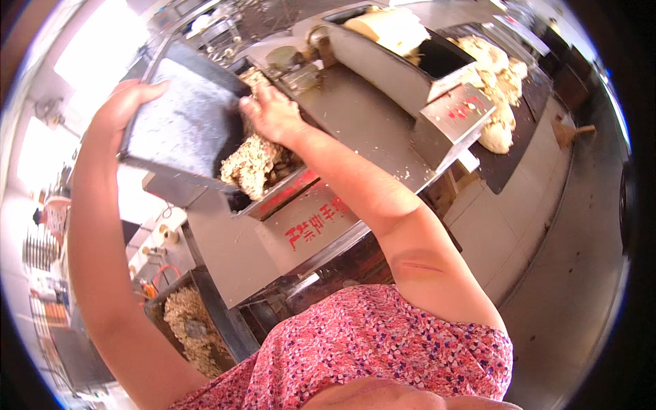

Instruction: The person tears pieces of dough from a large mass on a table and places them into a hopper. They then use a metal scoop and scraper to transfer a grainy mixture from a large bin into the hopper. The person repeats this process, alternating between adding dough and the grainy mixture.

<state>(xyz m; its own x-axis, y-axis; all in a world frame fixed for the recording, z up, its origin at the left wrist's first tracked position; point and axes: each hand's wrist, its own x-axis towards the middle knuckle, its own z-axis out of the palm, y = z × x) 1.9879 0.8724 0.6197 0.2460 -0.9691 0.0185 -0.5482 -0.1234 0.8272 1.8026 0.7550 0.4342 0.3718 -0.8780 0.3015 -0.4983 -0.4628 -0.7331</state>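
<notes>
My left hand (123, 102) grips the upper left rim of a rectangular metal bin (179, 118), its thumb inside. The bin is tilted, with its open side towards a metal hopper (282, 192). A pale, crumbly mass (251, 164), perhaps a grain or dough mix, lies at the bin's lower edge and in the hopper. On top of this mass rests my right hand (274, 113), palm down, with thumb and fingers apart. The fingertips partly blend into the mix, and the bin's wall hides the hopper's far left side.
Red writing marks the machine's metal panel (307, 225). To the right stands a second hopper (379, 74) with pale dough (389, 28); more dough (494, 97) lies on a dark board (505, 171). Below left, another bin (220, 307) holds crumbly mix (192, 328).
</notes>
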